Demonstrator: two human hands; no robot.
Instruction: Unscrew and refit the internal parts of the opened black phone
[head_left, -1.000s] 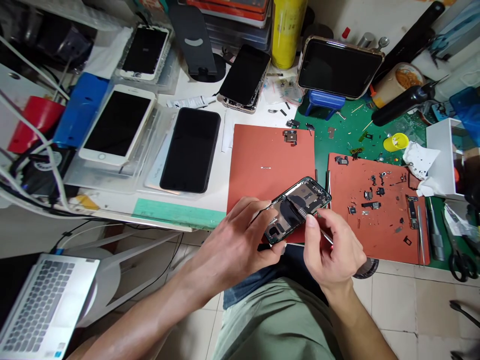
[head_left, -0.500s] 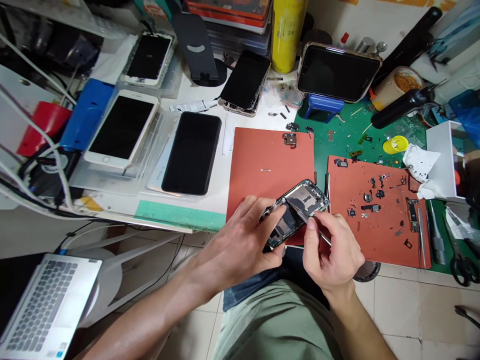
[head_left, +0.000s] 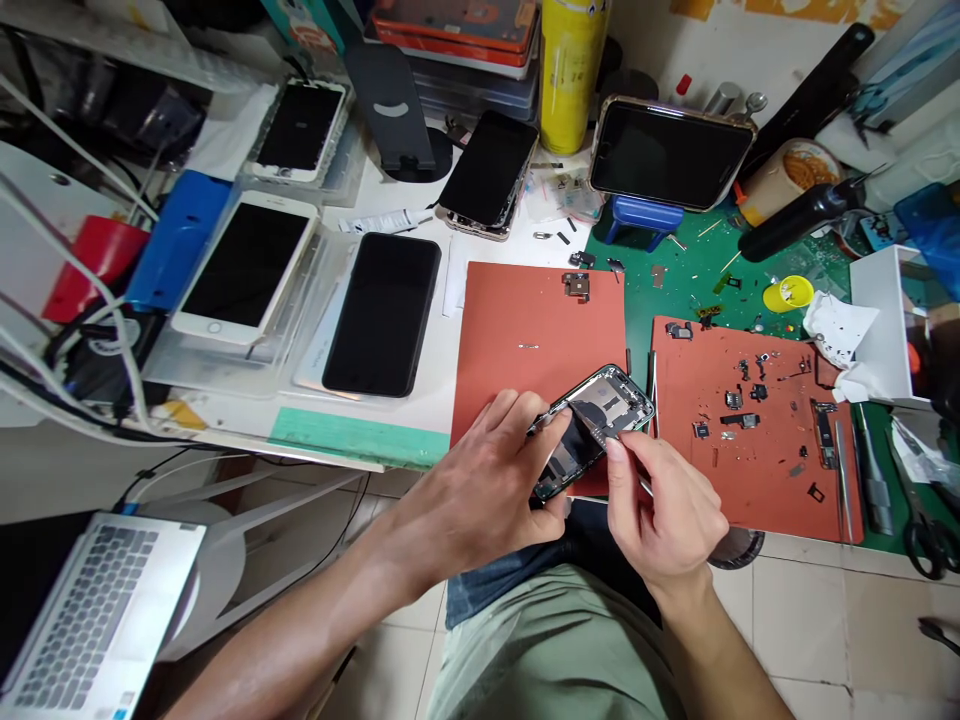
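An opened phone housing point(head_left: 613, 400) is tilted over the near edge of the left red mat point(head_left: 517, 310). My left hand point(head_left: 499, 480) grips its left end, with fingers across the inside and the thumb at the lower edge. In my right hand point(head_left: 664, 500), thumb and fingers pinch a thin metal tool point(head_left: 598, 433), its tip inside the housing close to my left fingertips. What the tip touches is too small to tell. A small metal strip point(head_left: 528, 346) and a camera-like part point(head_left: 577, 286) lie on the mat.
Small phone parts point(head_left: 742, 421) are spread on the right red mat point(head_left: 682, 460), with tweezers point(head_left: 841, 480) at its right side. Scissors point(head_left: 926, 540) lie beyond. A black phone point(head_left: 382, 313) and a white phone point(head_left: 247, 265) lie left. Another phone point(head_left: 671, 150) leans on a blue stand point(head_left: 643, 220).
The view has shifted slightly. The tool in my right hand has tipped and its tip sits slightly further left in the housing. Both hands keep their hold.
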